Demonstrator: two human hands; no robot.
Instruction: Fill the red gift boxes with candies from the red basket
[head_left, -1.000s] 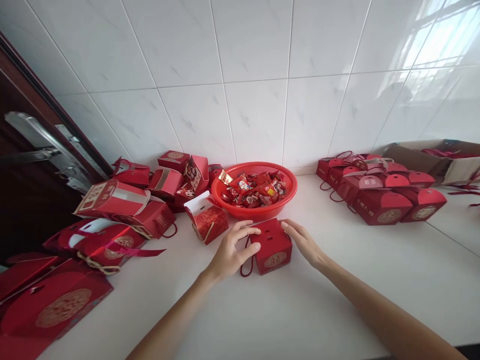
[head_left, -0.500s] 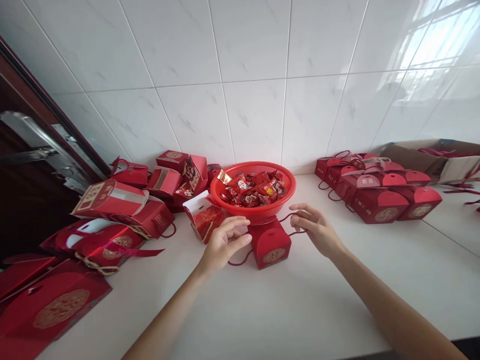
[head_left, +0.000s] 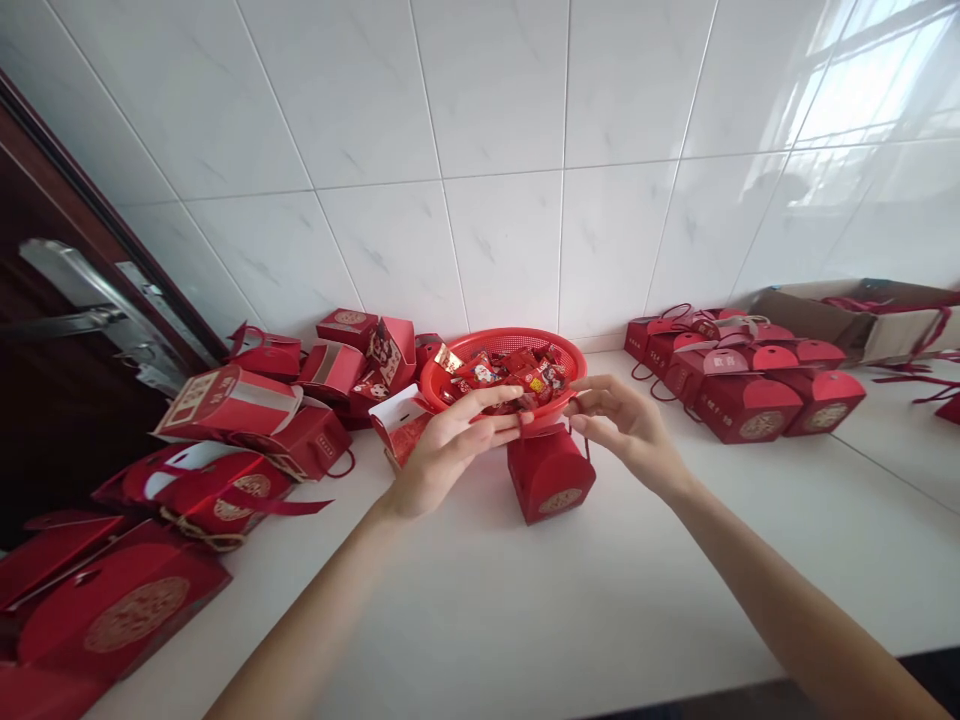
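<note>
Hands: grasps dark-red cord [head_left: 587, 440] between fingers of left hand [head_left: 439, 460] and right hand [head_left: 630, 435], above red box [head_left: 547, 470]. Stands upright on white counter [head_left: 480, 610], slightly turned; shows rounded front flap and gold round emblem [head_left: 561, 500]. Has red basket [head_left: 581, 375] close behind, white-lined box [head_left: 401, 430] to left. Leaves bare counter in front, as far as near edge [head_left: 757, 682], and at right, up to grouped boxes [head_left: 750, 400], well apart.

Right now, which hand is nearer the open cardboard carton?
Right. The right hand is left of the carton, at the right of the small red box; the left hand is at that box's left, farther away.
</note>
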